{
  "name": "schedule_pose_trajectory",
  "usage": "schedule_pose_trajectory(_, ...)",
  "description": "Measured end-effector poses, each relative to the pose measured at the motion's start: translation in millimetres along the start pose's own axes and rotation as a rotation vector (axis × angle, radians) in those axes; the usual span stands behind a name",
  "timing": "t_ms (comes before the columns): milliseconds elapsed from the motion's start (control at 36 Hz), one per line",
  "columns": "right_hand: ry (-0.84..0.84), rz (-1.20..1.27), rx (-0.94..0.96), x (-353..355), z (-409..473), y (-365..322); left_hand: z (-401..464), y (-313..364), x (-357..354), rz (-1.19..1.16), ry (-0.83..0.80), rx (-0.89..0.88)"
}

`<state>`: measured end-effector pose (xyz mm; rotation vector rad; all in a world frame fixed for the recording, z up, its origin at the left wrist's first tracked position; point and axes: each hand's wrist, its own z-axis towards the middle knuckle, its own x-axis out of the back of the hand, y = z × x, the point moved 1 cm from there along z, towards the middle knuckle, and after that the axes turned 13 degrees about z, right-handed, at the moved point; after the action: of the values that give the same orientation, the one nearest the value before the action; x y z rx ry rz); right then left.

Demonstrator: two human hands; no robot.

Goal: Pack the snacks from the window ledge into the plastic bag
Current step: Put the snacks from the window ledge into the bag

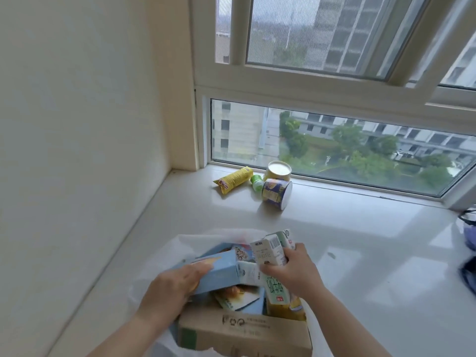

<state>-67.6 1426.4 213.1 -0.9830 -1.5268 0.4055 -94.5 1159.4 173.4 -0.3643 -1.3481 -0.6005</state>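
A white plastic bag (185, 243) lies open on the window ledge (360, 240) right in front of me. My left hand (172, 284) grips a light blue box (219, 271) over the bag's mouth. My right hand (293, 269) holds two small white milk cartons (270, 249) just above the bag. Inside the bag I see a brown cardboard box (242, 331), a blue packet (239, 297) and a green-lettered carton (277, 287). Far back by the glass lie a yellow snack packet (233, 180), a small green bottle (257, 182), an upright yellow tub (278, 171) and a tub on its side (277, 193).
A wall (77, 124) closes the ledge on the left. The window frame (322, 94) runs along the back. Dark bags or straps (467, 240) sit at the right edge of the ledge.
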Motion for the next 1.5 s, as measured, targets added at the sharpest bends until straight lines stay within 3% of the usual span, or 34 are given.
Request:
schedule_pose_trajectory(167,-0.013,0.000,-0.016,-4.9,-2.9,4.6,1.7,3.7,-2.0,0.028,-0.147,0.093)
schedule_pose_trajectory(250,-0.015,0.000,-0.021,-7.0,-1.6,4.2,-7.9,8.7,-1.2,0.083,-0.229,0.032)
schedule_pose_trajectory(333,-0.033,-0.028,-0.005,-10.0,1.3,1.2,-7.7,19.9,-8.6,0.093,-0.501,-0.016)
schedule_pose_trajectory(389,-0.044,-0.041,-0.001,-13.1,3.1,-1.3,3.3,25.1,-12.8,0.124,-0.566,-0.002)
schedule_pose_trajectory(472,-0.065,-0.058,0.005,-16.0,5.8,-3.1,18.9,23.8,-23.0,0.135,-0.546,0.017)
schedule_pose_trajectory(750,-0.237,-0.206,0.062,-17.2,1.5,-9.1,45.9,-7.1,-49.9,-0.073,-0.448,0.376)
schedule_pose_trajectory(1028,-0.314,-0.485,0.275,-28.5,4.6,-21.6,18.2,-8.0,-64.3,0.037,-0.501,0.289)
schedule_pose_trajectory(1194,-0.417,-0.644,0.437,-48.8,-2.4,-28.1,26.7,-35.7,-50.4,-0.046,-0.586,0.359)
schedule_pose_trajectory(1389,-0.444,-0.666,0.435,-57.2,-14.7,-20.3,25.3,-30.3,-47.6,-0.076,-0.543,0.450)
schedule_pose_trajectory(1500,-0.584,-0.771,0.480,-69.0,-25.0,-2.9,28.7,-25.2,-46.1,-0.067,-0.559,0.467)
